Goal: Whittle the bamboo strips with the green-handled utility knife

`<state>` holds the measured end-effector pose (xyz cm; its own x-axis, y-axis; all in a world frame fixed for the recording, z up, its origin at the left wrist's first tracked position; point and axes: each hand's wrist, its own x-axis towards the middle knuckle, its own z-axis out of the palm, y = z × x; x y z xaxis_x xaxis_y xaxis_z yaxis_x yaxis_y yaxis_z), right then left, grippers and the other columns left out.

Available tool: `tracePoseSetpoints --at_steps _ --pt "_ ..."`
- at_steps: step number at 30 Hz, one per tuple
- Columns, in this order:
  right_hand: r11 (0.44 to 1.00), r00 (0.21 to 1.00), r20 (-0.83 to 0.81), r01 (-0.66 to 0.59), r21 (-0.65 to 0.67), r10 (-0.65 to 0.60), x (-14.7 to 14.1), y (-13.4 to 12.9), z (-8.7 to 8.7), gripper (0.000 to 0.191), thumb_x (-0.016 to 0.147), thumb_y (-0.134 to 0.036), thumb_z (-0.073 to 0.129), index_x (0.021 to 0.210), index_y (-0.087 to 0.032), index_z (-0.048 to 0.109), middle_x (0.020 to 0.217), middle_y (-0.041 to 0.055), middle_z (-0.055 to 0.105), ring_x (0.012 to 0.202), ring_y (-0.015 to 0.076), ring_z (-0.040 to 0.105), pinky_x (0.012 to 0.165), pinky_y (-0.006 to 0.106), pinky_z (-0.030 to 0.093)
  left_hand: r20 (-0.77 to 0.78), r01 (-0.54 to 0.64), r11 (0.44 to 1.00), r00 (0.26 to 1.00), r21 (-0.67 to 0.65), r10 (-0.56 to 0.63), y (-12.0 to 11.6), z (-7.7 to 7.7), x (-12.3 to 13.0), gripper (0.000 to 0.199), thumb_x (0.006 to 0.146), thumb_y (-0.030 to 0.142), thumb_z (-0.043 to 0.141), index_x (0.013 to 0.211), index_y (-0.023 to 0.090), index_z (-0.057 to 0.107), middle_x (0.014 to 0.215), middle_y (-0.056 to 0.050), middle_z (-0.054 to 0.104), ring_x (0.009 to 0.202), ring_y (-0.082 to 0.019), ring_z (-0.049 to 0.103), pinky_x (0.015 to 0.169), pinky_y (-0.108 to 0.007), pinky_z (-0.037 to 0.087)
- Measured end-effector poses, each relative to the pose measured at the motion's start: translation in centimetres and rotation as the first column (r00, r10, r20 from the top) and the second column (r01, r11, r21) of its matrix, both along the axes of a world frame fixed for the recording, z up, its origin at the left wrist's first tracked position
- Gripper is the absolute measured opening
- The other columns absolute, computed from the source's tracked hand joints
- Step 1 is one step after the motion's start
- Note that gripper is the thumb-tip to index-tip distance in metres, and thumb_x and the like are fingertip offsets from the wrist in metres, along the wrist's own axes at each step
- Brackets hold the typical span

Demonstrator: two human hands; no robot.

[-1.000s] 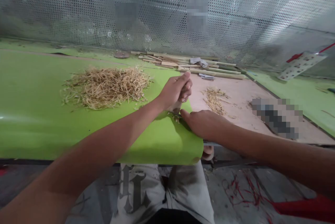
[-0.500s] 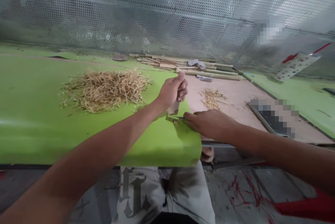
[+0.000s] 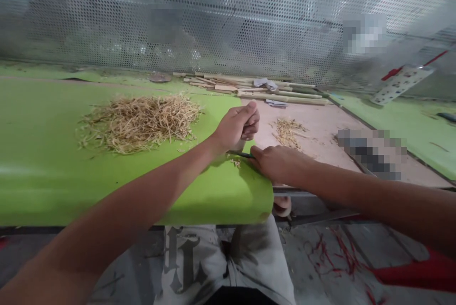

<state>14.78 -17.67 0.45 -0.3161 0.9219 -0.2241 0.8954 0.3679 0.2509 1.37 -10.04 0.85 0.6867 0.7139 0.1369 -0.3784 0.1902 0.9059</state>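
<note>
Head view: slim tool (image 3: 241, 154), wiry tangled strands (image 3: 149, 122)

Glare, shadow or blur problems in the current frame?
Head view: pale glare at the left of the green sheet; bright glints on the perforated panel. Head view: soft shadow on the sheet beside the right hand; fine detail of the thin dark tool too soft to read.

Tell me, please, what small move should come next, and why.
Probably a light stroke of the thin dark tool against the pale piece: the right grip holds the tool close to the closed left grip, where the piece shows, and small shavings lie on the green sheet beneath.
</note>
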Motion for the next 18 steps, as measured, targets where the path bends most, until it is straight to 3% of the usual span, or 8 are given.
tracePoseSetpoints --at_steps 6,13,18 --pt "0.997 0.996 0.048 -0.071 -0.029 0.073 -0.3 0.3 0.2 0.04 0.098 -0.035 0.023 0.112 -0.012 0.052 0.069 0.0113 0.063 0.064 0.0241 0.064 0.051 0.028 0.035 0.04 -0.017 1.0 0.999 -0.001 0.017 0.0 -0.2 0.4 0.041 0.087 0.046 0.05 0.059 0.018 0.038 0.046 0.007 0.032 0.037 -0.003 0.031 0.039 -0.017 0.026" --pt "0.991 0.987 0.095 -0.127 -0.037 0.13 0.2 -0.7 0.1 0.028 0.093 -0.026 0.036 0.115 -0.016 0.049 0.072 0.0089 0.064 0.064 0.0243 0.064 0.052 0.028 0.037 0.092 -0.266 0.962 0.958 -0.059 0.27 1.5 -0.4 0.4 0.041 0.089 0.046 0.047 0.06 0.019 0.035 0.046 0.008 0.028 0.037 -0.003 0.027 0.039 -0.017 0.025" --pt "0.992 0.99 0.065 -0.124 -0.034 0.126 0.5 -0.6 0.0 0.029 0.094 -0.03 0.034 0.115 -0.015 0.048 0.073 0.0096 0.065 0.062 0.024 0.064 0.05 0.028 0.034 0.125 -0.29 0.95 0.945 -0.115 0.303 2.1 -0.1 -0.1 0.042 0.089 0.046 0.047 0.06 0.019 0.033 0.046 0.008 0.025 0.036 -0.003 0.025 0.038 -0.017 0.023"
